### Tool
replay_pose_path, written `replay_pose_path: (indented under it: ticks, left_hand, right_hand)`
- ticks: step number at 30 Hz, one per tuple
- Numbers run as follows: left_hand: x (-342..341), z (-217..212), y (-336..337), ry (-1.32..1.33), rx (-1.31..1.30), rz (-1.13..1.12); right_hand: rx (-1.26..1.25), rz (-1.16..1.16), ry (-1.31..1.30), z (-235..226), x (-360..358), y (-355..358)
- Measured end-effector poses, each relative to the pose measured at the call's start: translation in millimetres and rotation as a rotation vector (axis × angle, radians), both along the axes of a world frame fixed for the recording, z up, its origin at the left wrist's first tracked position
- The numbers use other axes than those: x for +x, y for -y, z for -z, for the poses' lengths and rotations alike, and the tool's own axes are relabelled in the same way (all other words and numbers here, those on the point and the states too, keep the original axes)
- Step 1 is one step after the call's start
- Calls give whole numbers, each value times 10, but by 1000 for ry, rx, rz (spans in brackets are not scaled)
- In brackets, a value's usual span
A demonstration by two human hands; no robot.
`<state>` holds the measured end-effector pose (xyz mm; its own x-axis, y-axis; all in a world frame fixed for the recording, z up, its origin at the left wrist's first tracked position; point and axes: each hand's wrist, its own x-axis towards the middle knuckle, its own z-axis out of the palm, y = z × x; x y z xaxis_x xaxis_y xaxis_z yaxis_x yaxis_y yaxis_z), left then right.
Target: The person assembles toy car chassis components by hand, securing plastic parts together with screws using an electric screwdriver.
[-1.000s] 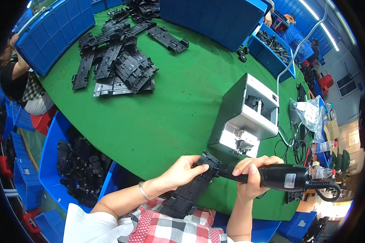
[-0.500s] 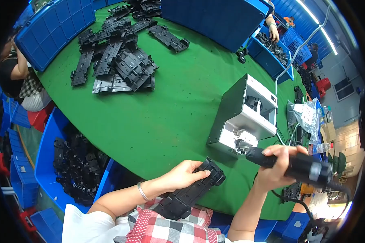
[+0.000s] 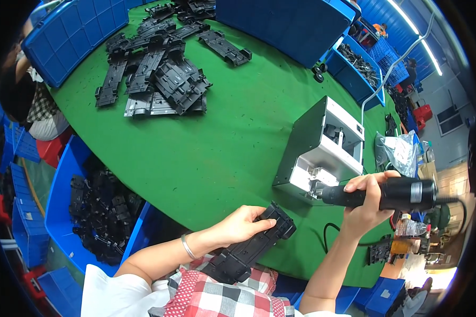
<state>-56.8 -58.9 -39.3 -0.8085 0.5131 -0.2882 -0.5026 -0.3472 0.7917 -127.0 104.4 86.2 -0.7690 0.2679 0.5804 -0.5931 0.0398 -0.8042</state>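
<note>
My left hand [image 3: 248,224] is closed round a long black plastic chassis part [image 3: 248,248], which slants over my lap at the table's near edge. My right hand [image 3: 369,203] grips a black electric screwdriver [image 3: 402,194] with a cable at its rear end. The screwdriver lies nearly level, its tip pointing left at the metal outlet on the front of a silver-and-dark screw feeder [image 3: 322,153]. Whether a screw sits on the tip is too small to tell.
A pile of similar black parts [image 3: 169,79] covers the far left of the green table [image 3: 217,137]. Below left, a blue bin [image 3: 63,227] holds more of them. Blue crates [image 3: 285,31] stand at the back. A plastic bag [image 3: 399,150] lies right of the feeder. A person sits far left.
The screwdriver has swung to a more level pose, its tip still at the feeder's outlet. My left hand keeps the chassis part almost where it was. Another person's hand has left the far right bin.
</note>
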Motion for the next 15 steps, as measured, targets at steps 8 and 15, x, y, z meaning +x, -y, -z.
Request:
replay_pose_path:
  ticks: [8, 15]
  left_hand:
    - [6, 22, 4, -62, -15, -28]
    - [-19, -75, -3, -25, -63, -45]
  right_hand:
    - [-284, -216, 34, 214, 372, 223]
    - [-166, -271, 12, 386, 390, 351]
